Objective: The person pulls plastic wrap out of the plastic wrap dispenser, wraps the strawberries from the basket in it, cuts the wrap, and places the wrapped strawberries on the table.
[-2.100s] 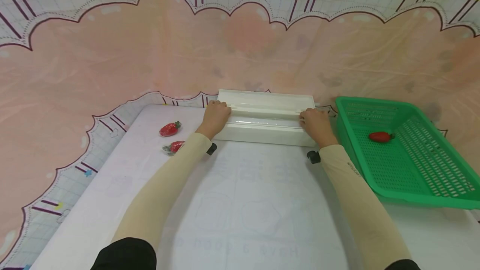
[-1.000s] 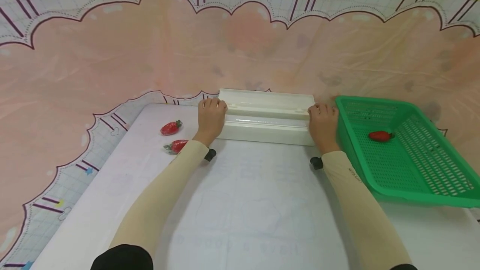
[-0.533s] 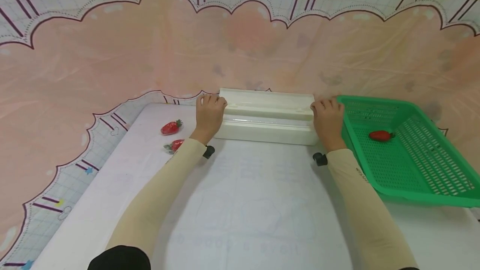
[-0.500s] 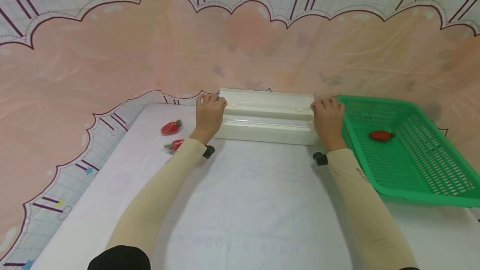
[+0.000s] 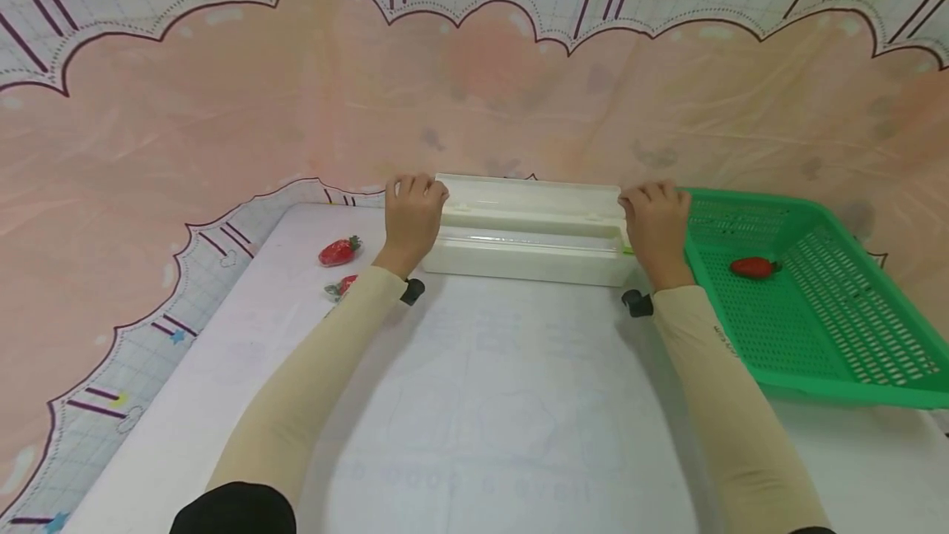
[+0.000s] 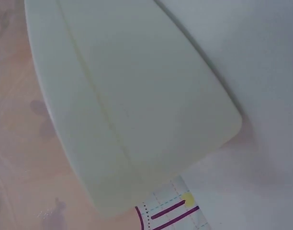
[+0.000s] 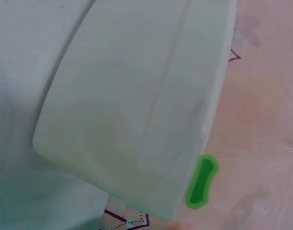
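A long white cling film dispenser (image 5: pixel 526 269) lies at the table's far edge, its lid (image 5: pixel 530 194) raised and shiny clear film (image 5: pixel 530 239) showing in the trough. My left hand (image 5: pixel 413 221) grips the lid's left end with curled fingers. At the right end my right hand (image 5: pixel 656 229) pinches the lid in the same way. The wrist views show the dispenser's white surface (image 6: pixel 151 96) close up, without the fingers. A small green piece (image 7: pixel 202 182) sticks out at its edge in the right wrist view.
Two red strawberries (image 5: pixel 339 251) lie left of the left hand, the nearer one partly behind the sleeve. A green perforated basket (image 5: pixel 823 336) holding a red strawberry (image 5: pixel 754 268) stands at the right, close to the right arm. The table (image 5: pixel 474 402) has a white cover.
Both hands have shifted outward from the inner part of the dispenser to the lid's ends, and slightly up. A bit of green now shows beside the right hand.
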Motion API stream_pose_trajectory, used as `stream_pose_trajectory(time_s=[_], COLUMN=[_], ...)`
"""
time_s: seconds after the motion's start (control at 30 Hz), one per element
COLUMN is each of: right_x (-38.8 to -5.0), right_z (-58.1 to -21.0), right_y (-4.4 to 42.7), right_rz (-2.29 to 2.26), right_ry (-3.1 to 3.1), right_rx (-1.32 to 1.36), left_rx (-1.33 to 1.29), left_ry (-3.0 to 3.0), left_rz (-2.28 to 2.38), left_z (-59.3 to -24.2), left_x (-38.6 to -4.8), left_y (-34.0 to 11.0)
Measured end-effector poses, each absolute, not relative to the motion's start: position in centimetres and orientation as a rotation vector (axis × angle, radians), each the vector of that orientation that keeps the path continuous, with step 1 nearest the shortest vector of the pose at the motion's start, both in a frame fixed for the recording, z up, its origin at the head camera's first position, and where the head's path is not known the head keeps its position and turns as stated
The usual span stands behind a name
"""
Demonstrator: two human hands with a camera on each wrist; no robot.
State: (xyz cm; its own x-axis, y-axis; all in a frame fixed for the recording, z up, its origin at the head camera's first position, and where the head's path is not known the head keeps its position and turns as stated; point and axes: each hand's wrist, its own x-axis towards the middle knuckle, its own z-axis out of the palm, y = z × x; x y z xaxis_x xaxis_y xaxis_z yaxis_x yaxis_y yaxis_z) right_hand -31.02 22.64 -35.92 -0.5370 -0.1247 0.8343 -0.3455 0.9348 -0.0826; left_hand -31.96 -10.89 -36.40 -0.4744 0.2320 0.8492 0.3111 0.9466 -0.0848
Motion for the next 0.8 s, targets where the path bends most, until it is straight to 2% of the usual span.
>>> stream_pose_trajectory(time_s=[0.8], right_x=[-30.9], right_z=[-32.3], right_y=[22.4], right_rz=[0.319], right_ry=[-2.146], right_rx=[0.288], left_rx=[-0.352], left_ry=[-2.092], left_rz=[-0.119], left_z=[-32.9], left_x=[-31.7], left_y=[-10.4])
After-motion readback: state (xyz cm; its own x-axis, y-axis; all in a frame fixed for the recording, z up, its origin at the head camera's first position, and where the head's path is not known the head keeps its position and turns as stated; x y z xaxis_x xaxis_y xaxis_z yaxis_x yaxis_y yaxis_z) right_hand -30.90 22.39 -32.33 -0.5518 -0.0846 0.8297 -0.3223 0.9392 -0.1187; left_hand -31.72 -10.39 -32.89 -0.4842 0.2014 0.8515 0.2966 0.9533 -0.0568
